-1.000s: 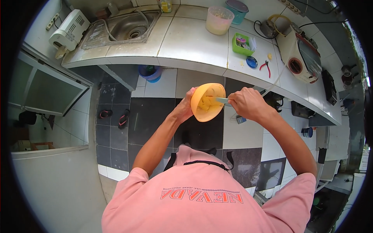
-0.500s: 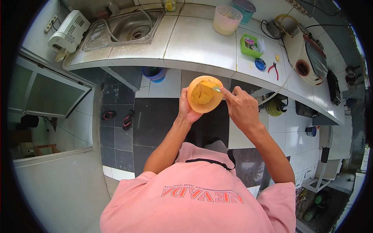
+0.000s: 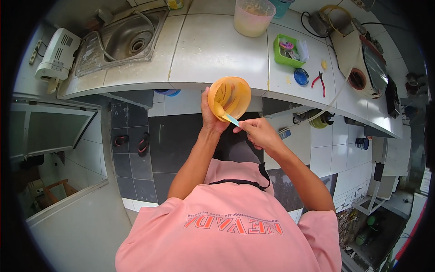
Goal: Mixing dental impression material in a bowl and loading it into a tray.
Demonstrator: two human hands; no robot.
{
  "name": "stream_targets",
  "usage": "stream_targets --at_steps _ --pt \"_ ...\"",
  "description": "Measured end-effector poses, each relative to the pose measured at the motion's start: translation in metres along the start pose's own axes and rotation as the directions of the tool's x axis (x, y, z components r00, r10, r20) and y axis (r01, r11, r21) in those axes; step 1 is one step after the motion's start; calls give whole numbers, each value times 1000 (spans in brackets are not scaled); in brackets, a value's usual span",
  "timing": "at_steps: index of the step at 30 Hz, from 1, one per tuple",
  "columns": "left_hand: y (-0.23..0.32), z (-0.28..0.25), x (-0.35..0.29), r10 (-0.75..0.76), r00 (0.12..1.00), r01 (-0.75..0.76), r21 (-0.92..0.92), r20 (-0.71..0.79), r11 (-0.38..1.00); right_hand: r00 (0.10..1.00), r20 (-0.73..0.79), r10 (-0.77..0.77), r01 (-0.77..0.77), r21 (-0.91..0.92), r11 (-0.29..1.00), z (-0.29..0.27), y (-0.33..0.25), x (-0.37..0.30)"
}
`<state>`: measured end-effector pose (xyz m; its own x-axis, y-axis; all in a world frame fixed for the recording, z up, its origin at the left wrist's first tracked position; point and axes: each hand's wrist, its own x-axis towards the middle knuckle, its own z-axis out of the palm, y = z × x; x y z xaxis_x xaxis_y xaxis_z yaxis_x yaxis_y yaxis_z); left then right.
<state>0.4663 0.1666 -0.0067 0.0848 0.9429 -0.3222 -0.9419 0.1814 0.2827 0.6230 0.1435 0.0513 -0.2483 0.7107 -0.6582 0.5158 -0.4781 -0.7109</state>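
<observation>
White-tiled counter (image 3: pixel 213 52) ahead, orange bowl (image 3: pixel 240 100) held near its edge!
I see yellow mixture (image 3: pixel 220 96) inside, pale stuff in a pinkish tub (image 3: pixel 250 26); left hand (image 3: pixel 210 117) clamped on the bowl, right hand (image 3: pixel 259 133) gripping the spatula (image 3: pixel 232 119), forearms (image 3: pixel 194 161) angled inward.

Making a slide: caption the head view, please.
Left hand holds an orange bowl, right hand a spatula reaching inside it.

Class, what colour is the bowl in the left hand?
The bowl is light orange; the head view shows it best.
</observation>
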Motion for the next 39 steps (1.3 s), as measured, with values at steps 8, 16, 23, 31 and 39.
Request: stream_targets --at_steps 8,16,23,31,39 --pt "-2 -3 102 75 997 -76 67 9 995 969 244 31 -73 166 983 -51 -25 85" --pt "-6 19 160 114 989 -113 18 -98 993 860 -104 -499 450 -303 840 -103 -38 149" --pt "-11 18 186 133 976 -120 85 -172 989 987 -10 -159 144 -367 919 -137 -47 173" --pt "0 28 202 60 998 -61 -37 -25 997 893 390 225 -333 235 913 -123 -63 165" --pt "20 27 211 -17 997 21 -60 74 998 993 -1 -119 116 -187 975 -104 -78 174"
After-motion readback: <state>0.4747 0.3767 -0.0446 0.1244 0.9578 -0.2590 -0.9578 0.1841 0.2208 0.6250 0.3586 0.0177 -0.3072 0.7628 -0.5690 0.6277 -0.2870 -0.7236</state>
